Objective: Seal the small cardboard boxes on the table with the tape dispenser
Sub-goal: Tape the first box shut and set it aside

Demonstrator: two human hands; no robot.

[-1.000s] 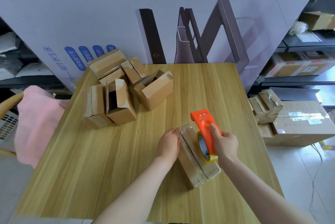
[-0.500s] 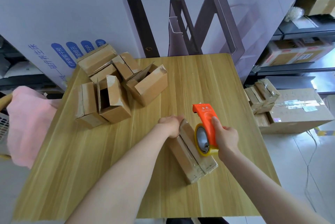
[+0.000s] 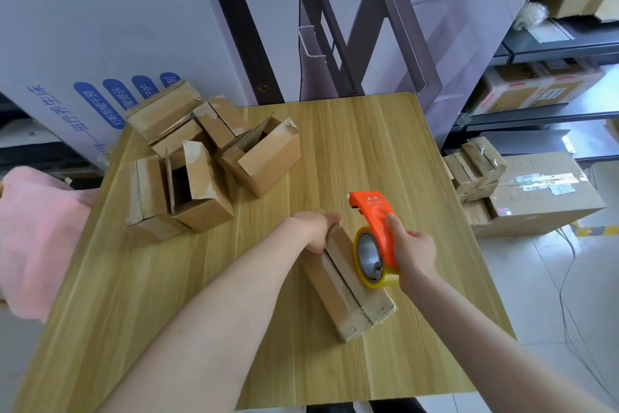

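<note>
A small cardboard box (image 3: 348, 288) lies lengthwise on the wooden table (image 3: 335, 151), its closed flaps facing up with a seam down the middle. My left hand (image 3: 316, 228) grips the box's far end, fingers curled over it. My right hand (image 3: 413, 252) holds the orange tape dispenser (image 3: 373, 215) by its body, index finger along the top. Its yellowish tape roll (image 3: 370, 257) sits against the right side of the box top. The dispenser's blade end points away from me, past the box's far end.
Several small cardboard boxes (image 3: 201, 158), some with open flaps, are piled at the table's far left. A pink cloth (image 3: 33, 238) hangs off the left. Taped boxes (image 3: 475, 168) and a large carton (image 3: 542, 191) sit on the floor to the right, below shelves. A white printed board (image 3: 100, 27) stands behind.
My left hand slid from the box's left side to its far end. The dispenser tilted up and moved a little away from me along the box.
</note>
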